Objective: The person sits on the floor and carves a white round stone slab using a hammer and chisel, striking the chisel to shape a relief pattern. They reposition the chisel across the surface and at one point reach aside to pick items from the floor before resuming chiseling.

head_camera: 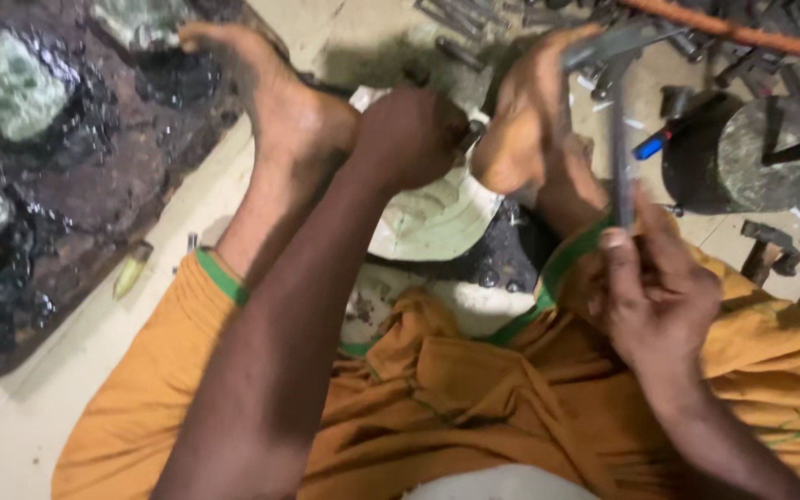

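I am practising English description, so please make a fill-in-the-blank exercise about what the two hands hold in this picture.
1. The right hand holds a long grey metal tool by its ____.
2. The left hand rests on a round pale green metal part that lies between the person's bare ____.
3. The person wears loose shorts of the colour ____ with green trim.
4. The person sits on a pale tiled ____.

Missing words: handle; feet; orange; floor
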